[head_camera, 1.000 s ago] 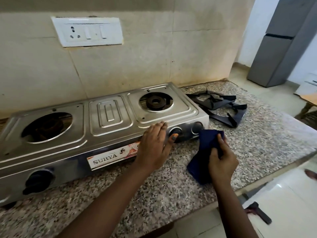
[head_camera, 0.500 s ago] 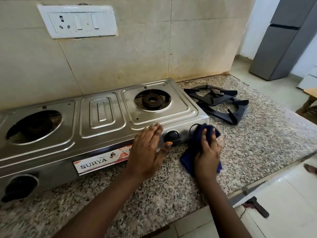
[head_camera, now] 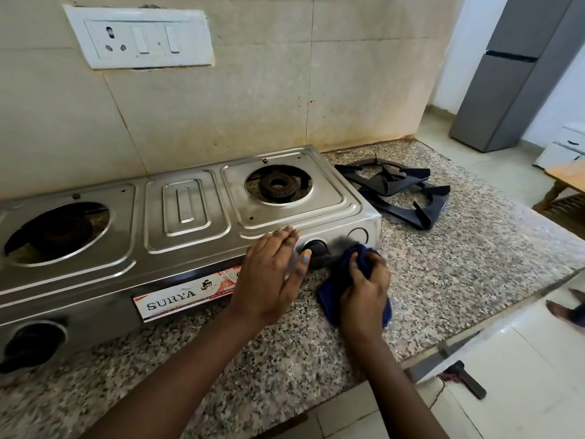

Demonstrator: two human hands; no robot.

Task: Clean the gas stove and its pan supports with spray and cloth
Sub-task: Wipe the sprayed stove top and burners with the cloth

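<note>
A two-burner steel gas stove [head_camera: 186, 213] stands on the granite counter [head_camera: 474, 248], its burners bare. Two black pan supports [head_camera: 402, 191] lie stacked on the counter right of the stove. My left hand [head_camera: 272, 274] rests flat against the stove's front edge, fingers together, just left of the right-hand knob [head_camera: 315, 248]. My right hand [head_camera: 364, 289] grips a dark blue cloth [head_camera: 342, 270] and presses it against the stove's front panel right of that knob. The cloth's upper end is blurred. No spray bottle is in view.
A white socket and switch plate [head_camera: 139, 36] is on the tiled wall behind the stove. The counter's front edge [head_camera: 411, 356] runs diagonally at lower right, with tiled floor beyond. A grey fridge [head_camera: 519, 71] stands at far right. A second knob [head_camera: 31, 343] sits at the stove's lower left.
My right hand has carried the cloth leftward along the stove's front panel, toward the right knob. My left hand has stayed on the stove's front edge. The camera moved slightly.
</note>
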